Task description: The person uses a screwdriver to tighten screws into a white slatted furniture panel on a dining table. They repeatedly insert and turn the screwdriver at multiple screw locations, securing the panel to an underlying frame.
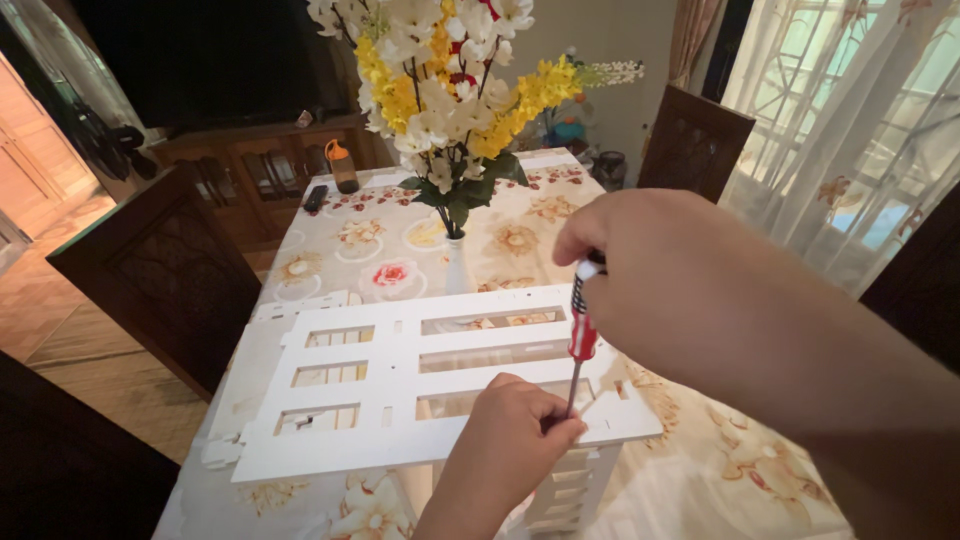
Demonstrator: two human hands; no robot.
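Screwdriver (582, 325): red handle with dark stripes and a thin metal shaft, standing nearly upright, tip down near the front right part of the white panel (400, 400).
Right hand (680, 290): clenched around the top of the screwdriver's handle, coming in from the right, forearm crossing the lower right corner of the view.
Left hand (510, 440): fingers curled in, pinching low down at the shaft's tip where it meets the panel; whatever small part sits under the fingertips is hidden.
White panel: a flat white slotted piece with rows of rectangular cut-outs, lying across the near end of the surface (700, 470), its front edge jutting toward the camera.
Second white piece (575, 490): a slatted part standing below the panel's front right end, just under the left hand.
Surface: covered by a cream cloth printed with orange and pink flowers.
Vase (455, 262): slim and white, just behind the panel, holding a tall bunch of white and yellow flowers (450, 90).
Bottle (342, 166): brown with an orange cap, at the far end of the surface, well apart from the hands.
Dark flat object (315, 197): lying near the bottle; what it is cannot be told.
Chairs: a dark wooden chair (165, 270) at the left side, another (693, 140) at the far right.
Curtains (850, 130): sheer and white, over the window at right.
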